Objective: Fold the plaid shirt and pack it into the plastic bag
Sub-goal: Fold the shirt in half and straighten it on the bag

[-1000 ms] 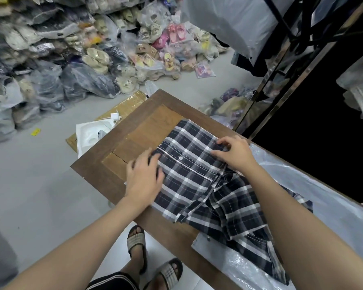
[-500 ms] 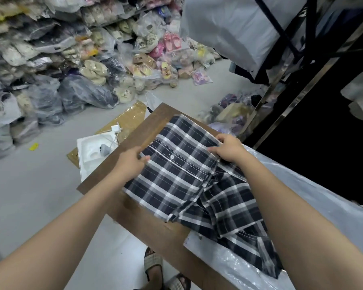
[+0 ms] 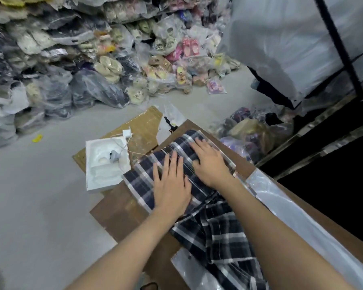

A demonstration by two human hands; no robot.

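Observation:
The dark blue and white plaid shirt [image 3: 216, 233] lies on the brown wooden table [image 3: 122, 214], its far part folded over. My left hand [image 3: 171, 183] lies flat on the folded part with fingers spread, pressing it down. Just to its right, my right hand [image 3: 210, 162] presses the same fold, palm down with fingers stretched forward. The near part of the shirt trails towards me over a clear plastic bag [image 3: 291, 216] that lies along the table's right side and under the shirt's lower end.
On the grey floor left of the table lie a white foam tray [image 3: 99, 174] with a small charger and flattened cardboard [image 3: 143, 126]. Heaps of bagged shoes [image 3: 105, 59] fill the back. A dark rack [image 3: 333, 126] with plastic-covered goods stands at right.
Both hands let go of the shirt's edges and moved onto the folded part, now flat and pressing. The fold has shifted towards the table's far corner. The camera tilted further forward.

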